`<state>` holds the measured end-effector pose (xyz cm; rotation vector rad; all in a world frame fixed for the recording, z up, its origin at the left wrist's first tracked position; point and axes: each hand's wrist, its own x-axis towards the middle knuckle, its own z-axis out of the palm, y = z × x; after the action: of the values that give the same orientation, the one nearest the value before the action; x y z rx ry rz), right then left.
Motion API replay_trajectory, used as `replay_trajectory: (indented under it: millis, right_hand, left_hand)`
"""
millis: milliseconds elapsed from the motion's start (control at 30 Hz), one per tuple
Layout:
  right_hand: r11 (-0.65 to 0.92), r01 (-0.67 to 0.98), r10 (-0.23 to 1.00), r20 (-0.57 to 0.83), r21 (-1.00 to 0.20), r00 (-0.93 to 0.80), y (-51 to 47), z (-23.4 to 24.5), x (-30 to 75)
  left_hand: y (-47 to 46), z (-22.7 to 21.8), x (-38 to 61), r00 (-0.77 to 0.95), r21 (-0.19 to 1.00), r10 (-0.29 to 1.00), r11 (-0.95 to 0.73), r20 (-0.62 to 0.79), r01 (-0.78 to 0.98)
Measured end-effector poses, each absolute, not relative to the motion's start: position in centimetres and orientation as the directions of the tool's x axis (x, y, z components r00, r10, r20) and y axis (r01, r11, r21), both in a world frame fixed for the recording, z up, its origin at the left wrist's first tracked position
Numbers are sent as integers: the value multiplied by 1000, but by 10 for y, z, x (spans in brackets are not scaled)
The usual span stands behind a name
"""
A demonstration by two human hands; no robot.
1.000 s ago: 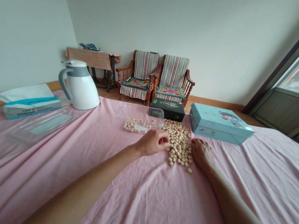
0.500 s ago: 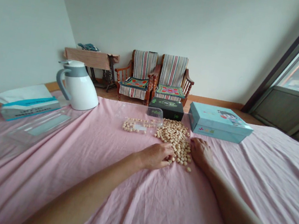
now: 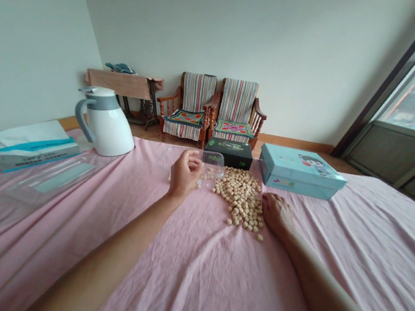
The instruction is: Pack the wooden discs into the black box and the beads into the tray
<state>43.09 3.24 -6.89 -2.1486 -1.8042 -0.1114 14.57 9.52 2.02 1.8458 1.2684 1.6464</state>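
Observation:
My left hand (image 3: 186,172) is above the clear plastic container (image 3: 219,163). Its fingers are curled together, and whatever they hold is hidden. Behind it, pale round nut-like pieces lie in the container, partly covered by the hand. A loose pile of the same nut-like pieces (image 3: 241,194) spreads over the pink cloth between my two hands. My right hand (image 3: 277,212) lies flat on the cloth against the pile's right edge, fingers loosely extended and touching or nearly touching the outer pieces.
Behind the pile stand a black box (image 3: 229,152) and, to its right, a light blue box (image 3: 300,173). At left are a white jug (image 3: 112,128), a tissue pack (image 3: 38,151) and a clear plastic lid (image 3: 64,175). Two chairs (image 3: 196,104) stand beyond the cloth-covered surface.
My left hand has lifted from the pile's near left edge and moved left and away from me to the container. The right hand stays in place.

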Motion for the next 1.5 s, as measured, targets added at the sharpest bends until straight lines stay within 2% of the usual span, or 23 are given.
replay_trajectory:
  millis: [100,167,267,367,533,633,700,767,833,933,1000,1067,1233,1367,1500]
  right_hand:
    - [-149,969,942,269,-196,199,34,-71,431]
    - [-153,969,943,265,-194,202,34,-72,432]
    - [-150,968,944,262,-199,200,34,-71,432]
    - [-141,968,944,265,-208,195,33,-69,431]
    - [-155,966,943,260,-208,208,32,-67,429]
    - [-169,963,941,258,-208,220,31,-66,428]
    - [-167,964,941,258,-208,219,31,-65,427]
    - [-166,964,942,256,-208,217,31,-64,427]
    - [-164,964,944,252,-209,215,31,-64,427]
    - [-165,963,943,253,-212,217,31,-64,426]
    - [-167,962,940,260,-214,221,31,-64,426]
    - [-165,963,940,260,-215,219,31,-64,426]
    - [-164,961,944,248,-221,218,31,-64,426]
    - [-163,963,939,267,-216,219,30,-63,425]
    - [-165,962,939,263,-220,221,29,-62,424]
  left_hand:
    - [84,17,154,10,689,762,-591,647,421]
    - [71,14,164,241,644,750,-655,615,396]
    - [55,3,178,611,594,666,-717,428,365]
    - [44,-12,185,763,578,594,-726,253,373]
    - [42,-19,185,819,559,542,-745,189,364]
    - [51,-4,179,766,575,588,-732,261,365]
    - [62,9,172,592,573,690,-705,416,418]
    - [74,20,162,315,573,756,-646,574,504]
    - [84,26,152,86,578,740,-586,667,568]
    - [88,30,142,-30,500,633,-580,773,643]
    - [83,30,144,23,399,554,-627,832,669]
    - [73,27,153,179,321,533,-709,827,628]
    - [47,3,187,661,271,490,-870,569,411]
    - [38,-20,200,735,269,536,-845,416,463]
    - [37,-31,200,690,334,617,-787,380,519]
